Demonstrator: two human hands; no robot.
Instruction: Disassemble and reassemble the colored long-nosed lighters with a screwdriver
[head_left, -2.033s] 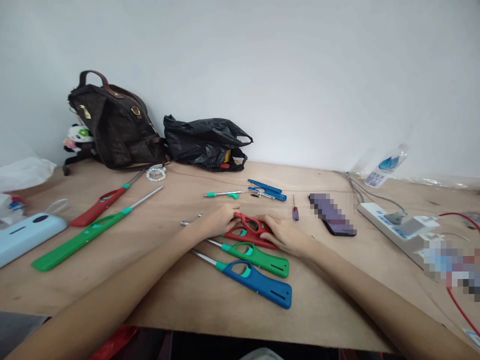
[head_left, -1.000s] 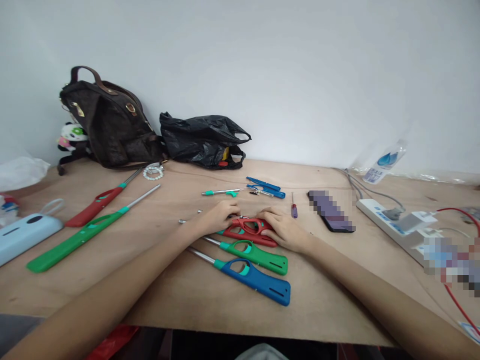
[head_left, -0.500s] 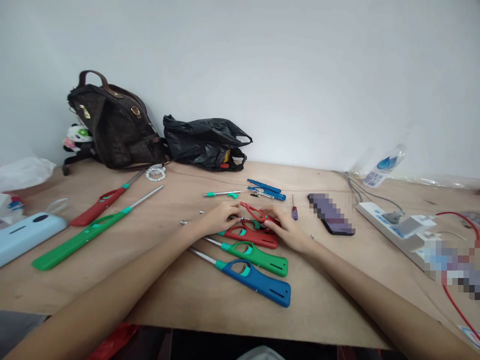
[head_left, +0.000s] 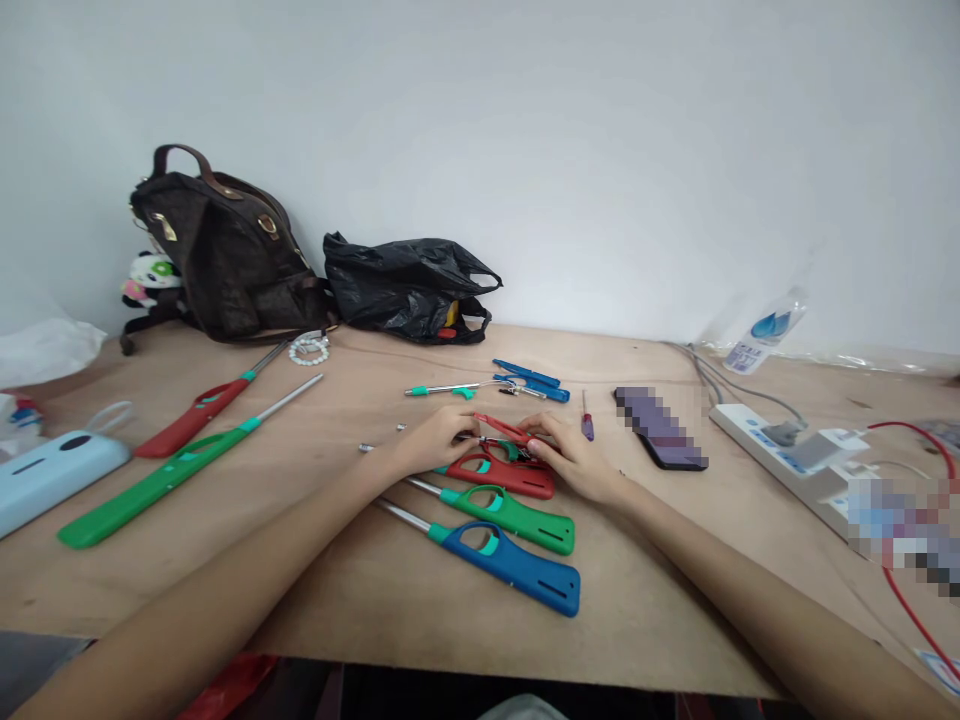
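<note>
Between my hands is a red lighter casing half [head_left: 501,427], tilted so that it shows nearly edge-on, above a teal trigger and thin metal parts. My left hand [head_left: 441,440] is closed, its fingertips pinching the front end of this lighter. The rear end is gripped by the fingers of my right hand [head_left: 568,452], which partly hide the inner parts. Just below lies a whole red lighter [head_left: 521,477]. A green lighter [head_left: 534,520] and a blue lighter [head_left: 536,570] lie nearer me, roughly parallel. Beyond my hands are blue casing halves [head_left: 531,374] and a loose lighter barrel [head_left: 442,388].
A small screwdriver [head_left: 587,425] and a phone [head_left: 660,430] lie to the right, with a power strip [head_left: 765,445] beyond. Another red lighter [head_left: 191,415] and green lighter [head_left: 157,485] are on the left. A black plastic bag [head_left: 405,285] and a backpack [head_left: 232,250] stand at the back.
The red casing half has tipped from showing its open loop to nearly edge-on. Both hands stay in almost the same place. The whole view has shifted slightly.
</note>
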